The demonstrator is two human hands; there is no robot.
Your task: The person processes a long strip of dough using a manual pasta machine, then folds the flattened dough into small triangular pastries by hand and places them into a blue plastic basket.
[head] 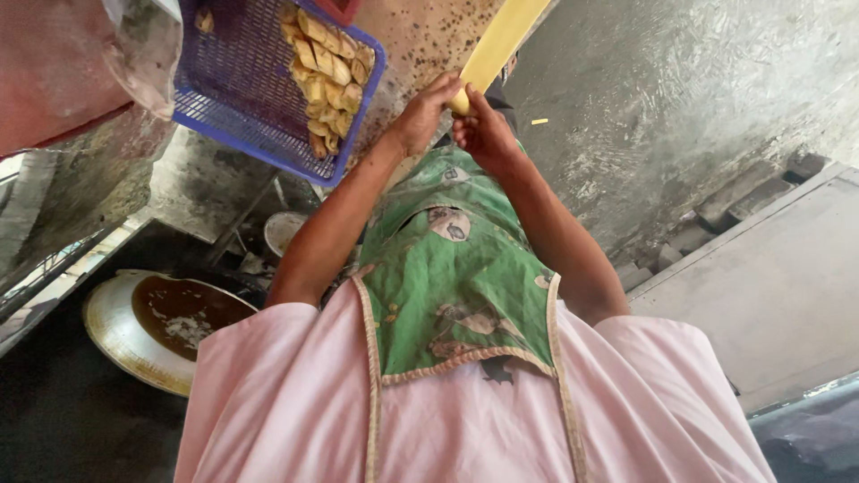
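Both hands grip the near end of one long, pale yellow, flat strip (497, 43): the left hand (422, 114) is closed around it from one side and the right hand (483, 131) from the other, fingers narrow and touching the strip, which extends away from the hands out of view. Risk: the grip covers only the strip's end, so the unsupported length could bend, snap or slip free, and one small yellow fragment (539, 121) already lies just beside the right hand. Count: one strip, one fragment, one blue-purple perforated plastic basket (268, 116) beyond the left hand holding many yellow slices too numerous to count, and one round metal pan (121, 335) of brown liquid well apart from the left hand.
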